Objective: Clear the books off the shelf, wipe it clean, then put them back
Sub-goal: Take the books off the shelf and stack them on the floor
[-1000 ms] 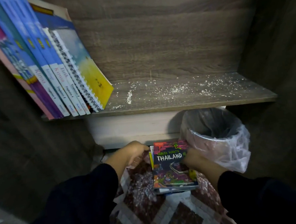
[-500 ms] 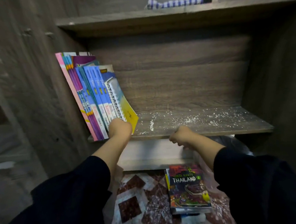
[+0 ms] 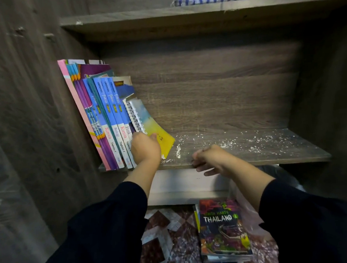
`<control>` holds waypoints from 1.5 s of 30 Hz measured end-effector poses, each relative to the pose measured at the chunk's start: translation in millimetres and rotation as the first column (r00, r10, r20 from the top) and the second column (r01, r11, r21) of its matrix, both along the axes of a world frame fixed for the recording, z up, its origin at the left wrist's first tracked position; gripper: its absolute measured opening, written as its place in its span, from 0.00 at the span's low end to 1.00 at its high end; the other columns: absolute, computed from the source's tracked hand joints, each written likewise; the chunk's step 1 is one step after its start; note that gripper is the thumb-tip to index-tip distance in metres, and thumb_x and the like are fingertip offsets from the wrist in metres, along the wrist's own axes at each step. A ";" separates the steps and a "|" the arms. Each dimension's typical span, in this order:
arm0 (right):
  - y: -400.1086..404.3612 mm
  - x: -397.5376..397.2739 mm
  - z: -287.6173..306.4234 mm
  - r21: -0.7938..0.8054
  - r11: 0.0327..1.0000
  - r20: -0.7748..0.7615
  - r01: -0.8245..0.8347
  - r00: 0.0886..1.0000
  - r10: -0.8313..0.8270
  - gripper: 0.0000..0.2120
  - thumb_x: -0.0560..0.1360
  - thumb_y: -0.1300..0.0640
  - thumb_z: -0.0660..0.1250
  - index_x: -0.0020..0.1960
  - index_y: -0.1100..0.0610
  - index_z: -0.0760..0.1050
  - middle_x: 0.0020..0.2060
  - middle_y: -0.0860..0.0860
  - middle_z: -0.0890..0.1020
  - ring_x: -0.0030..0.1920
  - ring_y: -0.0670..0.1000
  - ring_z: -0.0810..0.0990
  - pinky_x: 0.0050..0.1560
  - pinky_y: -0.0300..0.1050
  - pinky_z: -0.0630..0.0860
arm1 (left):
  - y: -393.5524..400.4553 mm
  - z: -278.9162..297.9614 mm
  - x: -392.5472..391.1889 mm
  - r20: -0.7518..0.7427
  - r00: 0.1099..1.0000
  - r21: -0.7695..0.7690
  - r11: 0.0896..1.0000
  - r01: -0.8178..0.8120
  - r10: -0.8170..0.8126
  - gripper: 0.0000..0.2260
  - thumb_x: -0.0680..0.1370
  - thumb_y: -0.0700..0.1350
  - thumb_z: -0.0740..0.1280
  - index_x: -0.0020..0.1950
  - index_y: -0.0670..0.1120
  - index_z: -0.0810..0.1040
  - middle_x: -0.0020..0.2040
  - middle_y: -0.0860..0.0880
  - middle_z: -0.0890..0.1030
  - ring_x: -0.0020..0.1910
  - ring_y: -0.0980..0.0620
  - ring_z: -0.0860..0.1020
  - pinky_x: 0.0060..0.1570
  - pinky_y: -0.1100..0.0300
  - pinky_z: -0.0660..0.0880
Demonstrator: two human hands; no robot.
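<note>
Currently, leaning row of colourful paperback books (image 3: 106,119) stands at centre-left on the dusty wooden shelf (image 3: 252,148). Left hand (image 3: 146,148) grips the yellow-blue spiral-bound notebook (image 3: 149,124); right hand (image 3: 210,159) rests loosely curled on the shelf edge, holding nothing.

A single head-worn wide-angle view looks forward and down into a wooden shelf (image 3: 252,152) from close range, its back panel toward 12 o'clock, both forearms reaching in from 6 o'clock, the patterned floor (image 3: 172,244) directly below; no second view shares anything
</note>
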State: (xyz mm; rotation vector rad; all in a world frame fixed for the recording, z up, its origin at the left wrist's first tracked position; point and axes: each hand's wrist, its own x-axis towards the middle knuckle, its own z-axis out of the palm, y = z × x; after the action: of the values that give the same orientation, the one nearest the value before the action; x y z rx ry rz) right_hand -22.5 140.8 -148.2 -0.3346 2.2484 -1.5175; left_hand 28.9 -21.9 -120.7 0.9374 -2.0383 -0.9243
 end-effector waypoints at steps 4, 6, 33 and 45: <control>0.5 -3.3 -0.3 -0.041 0.999 0.012 0.002 1.000 -0.002 0.09 0.77 0.61 0.59 0.40 0.53 0.73 0.38 0.51 0.79 0.32 0.49 0.77 0.33 0.39 0.71 | -6.5 -1.3 -10.4 0.060 0.998 -0.075 0.997 0.023 -0.018 0.17 0.78 0.44 0.66 0.60 0.34 0.69 0.55 0.35 0.79 0.55 0.36 0.78 0.46 0.49 0.74; -0.1 -3.5 -1.8 -0.035 0.999 0.010 -0.013 1.000 0.014 0.08 0.77 0.61 0.60 0.41 0.53 0.73 0.38 0.51 0.79 0.32 0.49 0.77 0.33 0.39 0.71 | -7.7 -3.5 -15.2 0.098 0.995 -0.078 0.996 0.029 -0.022 0.19 0.77 0.43 0.65 0.62 0.34 0.65 0.55 0.35 0.79 0.55 0.36 0.78 0.42 0.51 0.71; 66.5 40.1 4.4 0.016 0.999 0.003 0.029 1.000 -0.029 0.16 0.82 0.53 0.55 0.37 0.58 0.66 0.16 0.51 0.70 0.14 0.46 0.69 0.16 0.32 0.67 | 54.4 -21.2 88.9 -0.048 0.817 0.727 0.541 0.423 -0.575 0.13 0.81 0.53 0.58 0.43 0.47 0.74 0.34 0.47 0.76 0.27 0.53 0.74 0.25 0.63 0.72; 85.9 24.2 10.3 0.101 0.983 -0.230 0.152 0.965 -0.126 0.16 0.80 0.56 0.60 0.36 0.62 0.74 0.33 0.58 0.80 0.34 0.57 0.78 0.41 0.53 0.77 | 16.0 -54.0 105.7 -0.141 0.559 0.698 0.318 0.641 -0.817 0.14 0.76 0.31 0.63 0.60 0.42 0.76 0.55 0.38 0.82 0.47 0.42 0.83 0.52 0.46 0.79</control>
State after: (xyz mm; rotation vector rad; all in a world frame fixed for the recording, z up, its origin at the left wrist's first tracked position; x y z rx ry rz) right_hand 1.7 226.7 -137.9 -0.3325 2.5746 -1.4694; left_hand 134.6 -5.9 -174.7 0.3530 -2.3885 -2.3346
